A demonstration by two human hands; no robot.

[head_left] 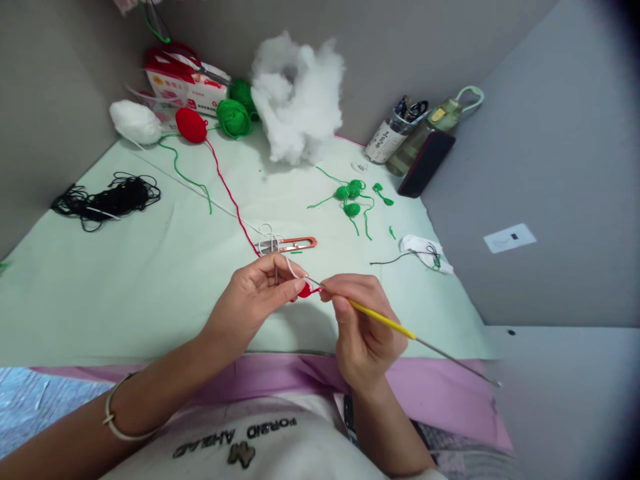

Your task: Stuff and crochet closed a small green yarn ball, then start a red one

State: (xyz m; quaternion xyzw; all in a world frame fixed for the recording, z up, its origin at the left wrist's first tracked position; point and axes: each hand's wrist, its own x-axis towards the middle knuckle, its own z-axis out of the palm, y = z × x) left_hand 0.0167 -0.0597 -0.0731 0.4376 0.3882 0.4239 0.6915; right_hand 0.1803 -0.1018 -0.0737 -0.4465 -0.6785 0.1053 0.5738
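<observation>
Between the fingers of my left hand (260, 290) is a small red and white crochet piece (306, 289), partly hidden by the thumb. White yarn (290, 267) runs over that hand's index finger. My right hand (367, 323) is closed around a yellow-handled crochet hook (383, 319), whose metal tip meets the piece; its other metal end points down to the right. Red yarn (230, 190) leads from a red yarn ball (191, 125) toward my left hand. Just beyond my hands lie orange thread snips (300, 243), with loose white yarn across their blades.
White stuffing (299, 100) stands at the back beside green yarn balls (234, 119) and a white yarn ball (135, 122). Black yarn (107, 200) lies left. Small green crochet pieces (352, 210) lie right of centre, before a pen cup (385, 139), a bottle (407, 150) and a phone (427, 163).
</observation>
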